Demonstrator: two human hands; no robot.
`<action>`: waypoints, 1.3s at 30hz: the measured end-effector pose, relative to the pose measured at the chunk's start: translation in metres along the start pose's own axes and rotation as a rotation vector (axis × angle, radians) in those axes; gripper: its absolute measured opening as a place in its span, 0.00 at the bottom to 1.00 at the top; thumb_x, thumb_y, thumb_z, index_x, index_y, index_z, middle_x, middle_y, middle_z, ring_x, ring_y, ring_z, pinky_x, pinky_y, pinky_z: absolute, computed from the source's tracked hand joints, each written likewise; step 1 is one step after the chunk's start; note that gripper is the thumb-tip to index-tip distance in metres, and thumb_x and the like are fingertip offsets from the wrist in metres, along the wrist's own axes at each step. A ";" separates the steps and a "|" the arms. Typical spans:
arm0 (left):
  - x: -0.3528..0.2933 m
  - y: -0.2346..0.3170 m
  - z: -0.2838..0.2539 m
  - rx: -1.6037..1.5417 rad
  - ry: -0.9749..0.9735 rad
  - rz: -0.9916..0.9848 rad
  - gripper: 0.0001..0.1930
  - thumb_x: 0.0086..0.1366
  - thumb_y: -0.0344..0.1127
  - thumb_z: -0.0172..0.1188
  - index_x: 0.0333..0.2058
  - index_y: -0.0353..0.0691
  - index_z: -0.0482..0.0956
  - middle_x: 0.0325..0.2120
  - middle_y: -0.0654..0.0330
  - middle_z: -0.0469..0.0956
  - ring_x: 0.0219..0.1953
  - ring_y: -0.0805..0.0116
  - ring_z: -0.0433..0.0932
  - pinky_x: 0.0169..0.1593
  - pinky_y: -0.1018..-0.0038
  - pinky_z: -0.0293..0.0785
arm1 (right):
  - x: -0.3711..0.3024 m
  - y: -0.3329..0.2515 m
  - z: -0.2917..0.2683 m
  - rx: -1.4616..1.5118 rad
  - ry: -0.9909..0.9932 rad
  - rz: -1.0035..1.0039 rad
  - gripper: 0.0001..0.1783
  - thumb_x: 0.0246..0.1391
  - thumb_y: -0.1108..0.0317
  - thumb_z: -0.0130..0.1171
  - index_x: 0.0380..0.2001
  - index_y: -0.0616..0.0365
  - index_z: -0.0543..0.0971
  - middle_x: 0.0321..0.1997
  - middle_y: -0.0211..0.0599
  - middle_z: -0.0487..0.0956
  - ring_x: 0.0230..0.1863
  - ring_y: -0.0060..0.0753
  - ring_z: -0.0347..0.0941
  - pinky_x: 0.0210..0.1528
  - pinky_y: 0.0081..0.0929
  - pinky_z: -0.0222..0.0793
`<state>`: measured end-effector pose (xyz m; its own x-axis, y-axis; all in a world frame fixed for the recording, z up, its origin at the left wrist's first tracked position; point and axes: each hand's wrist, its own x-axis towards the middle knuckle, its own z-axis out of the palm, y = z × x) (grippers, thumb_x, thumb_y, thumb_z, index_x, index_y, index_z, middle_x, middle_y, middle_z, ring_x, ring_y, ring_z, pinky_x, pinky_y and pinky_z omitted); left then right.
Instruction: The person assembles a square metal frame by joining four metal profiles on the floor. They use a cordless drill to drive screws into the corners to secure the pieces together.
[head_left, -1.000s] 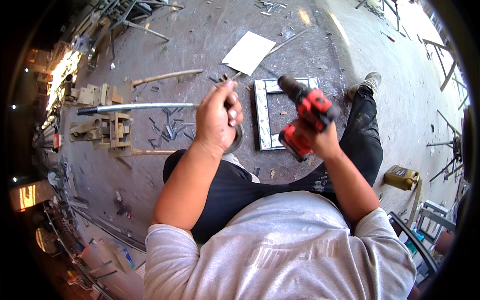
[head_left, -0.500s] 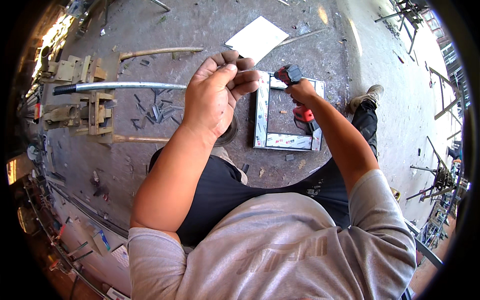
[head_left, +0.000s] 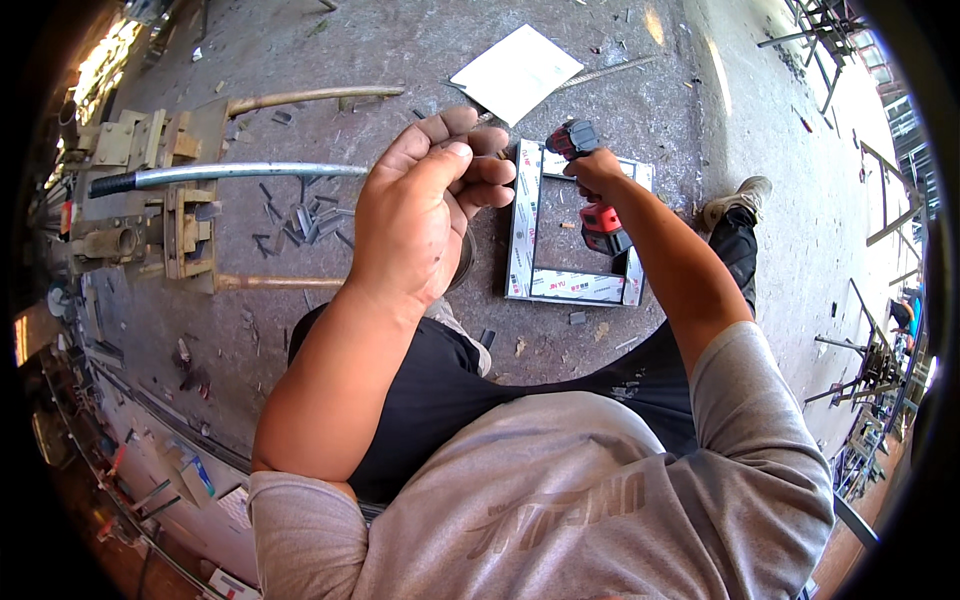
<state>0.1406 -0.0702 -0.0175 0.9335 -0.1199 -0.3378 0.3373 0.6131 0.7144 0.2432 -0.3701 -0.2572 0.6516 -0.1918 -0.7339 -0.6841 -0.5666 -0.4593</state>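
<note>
The drill (head_left: 574, 139) has been moved away from the body; its nose is now held over the far bar of the frame (head_left: 524, 220), which lies on the floor (head_left: 400, 125). Contact cannot be confirmed. The drill handle is gripped by the right hand (head_left: 598, 172), which partly obscures the frame. The left hand (head_left: 420, 200) is raised, fingers loosely curled; whether anything is held cannot be told. Offcuts (head_left: 312, 217) are scattered to the left; a sheet (head_left: 517, 75) is laid beyond.

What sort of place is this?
Probably a metalworking workshop, judging by a red and black cordless drill, a rectangular, white-wrapped frame, and dark grey metallic offcuts scattered across the grey floor.
</note>
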 end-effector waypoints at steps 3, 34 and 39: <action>0.001 0.000 0.000 0.005 -0.012 0.007 0.17 0.73 0.26 0.50 0.58 0.32 0.74 0.48 0.47 0.83 0.44 0.63 0.84 0.48 0.68 0.83 | 0.008 0.003 0.004 -0.010 0.008 0.006 0.12 0.53 0.63 0.67 0.30 0.61 0.81 0.21 0.37 0.79 0.19 0.30 0.76 0.21 0.31 0.71; 0.001 -0.004 0.000 0.031 -0.029 -0.006 0.18 0.73 0.27 0.52 0.60 0.31 0.72 0.48 0.47 0.82 0.45 0.61 0.85 0.49 0.67 0.84 | 0.008 -0.017 -0.005 -0.128 -0.028 0.020 0.10 0.54 0.65 0.64 0.27 0.62 0.79 0.22 0.38 0.79 0.19 0.32 0.75 0.18 0.35 0.66; 0.002 -0.004 -0.001 0.031 -0.018 -0.006 0.18 0.73 0.27 0.52 0.60 0.31 0.71 0.49 0.47 0.82 0.45 0.61 0.85 0.49 0.67 0.84 | 0.008 -0.022 -0.012 -0.181 -0.020 0.033 0.10 0.53 0.67 0.65 0.24 0.61 0.78 0.18 0.36 0.77 0.17 0.31 0.74 0.17 0.35 0.65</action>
<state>0.1411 -0.0717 -0.0214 0.9334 -0.1381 -0.3311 0.3462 0.5881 0.7309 0.2678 -0.3688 -0.2467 0.6216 -0.1977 -0.7580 -0.6338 -0.6955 -0.3384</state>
